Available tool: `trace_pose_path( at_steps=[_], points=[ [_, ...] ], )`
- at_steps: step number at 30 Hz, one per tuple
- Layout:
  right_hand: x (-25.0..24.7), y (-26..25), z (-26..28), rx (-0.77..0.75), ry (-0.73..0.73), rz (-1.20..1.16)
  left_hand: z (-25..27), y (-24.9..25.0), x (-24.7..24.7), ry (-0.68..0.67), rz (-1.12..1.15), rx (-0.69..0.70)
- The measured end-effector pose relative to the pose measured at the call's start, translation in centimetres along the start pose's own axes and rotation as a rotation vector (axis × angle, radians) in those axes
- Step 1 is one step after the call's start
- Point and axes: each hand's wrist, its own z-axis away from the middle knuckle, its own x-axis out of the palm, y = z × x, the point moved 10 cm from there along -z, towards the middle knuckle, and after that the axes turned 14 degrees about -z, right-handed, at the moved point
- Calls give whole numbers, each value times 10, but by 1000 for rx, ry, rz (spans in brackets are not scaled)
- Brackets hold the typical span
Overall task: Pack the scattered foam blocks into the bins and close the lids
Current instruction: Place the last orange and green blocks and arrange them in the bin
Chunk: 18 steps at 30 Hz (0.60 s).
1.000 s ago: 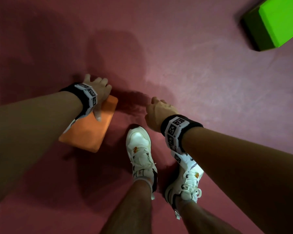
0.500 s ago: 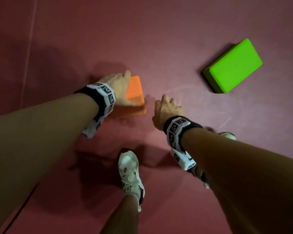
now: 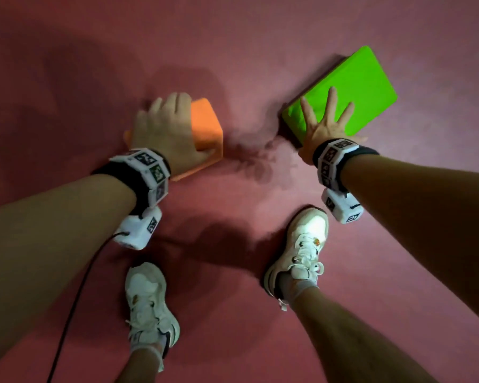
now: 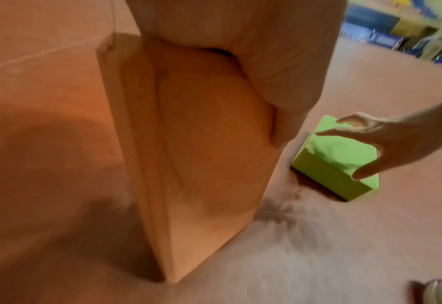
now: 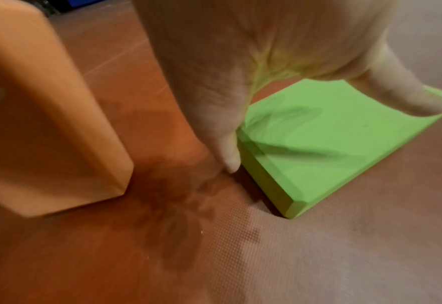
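Foam blocks are two here: the green block (image 3: 351, 89) lies flat on the red floor (image 3: 260, 37) at upper right of the head view, its long axis running up-right, directly under the right hand (image 3: 325, 120), whose fingers are spread open, thumb at the near edge. The left hand (image 3: 166, 128) grips the orange block (image 3: 206, 125), lifted on edge. Only the left wrist view shows shelves (image 4: 396, 24) far off; no bins appear.

Matt foam orange block (image 3: 206, 125) and green block (image 3: 354, 87); finely dimpled, matt red floor mat (image 5: 266, 257).
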Motion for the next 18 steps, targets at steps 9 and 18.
trace_pose_path(
  at_steps=[9,18],
  points=[
    [39,-8,-35,-20,-49,-105,-9,15,-3,-26,-85,-34],
    [32,-2,-31,-59,24,-180,-51,35,-7,-57,-108,31]
  ],
)
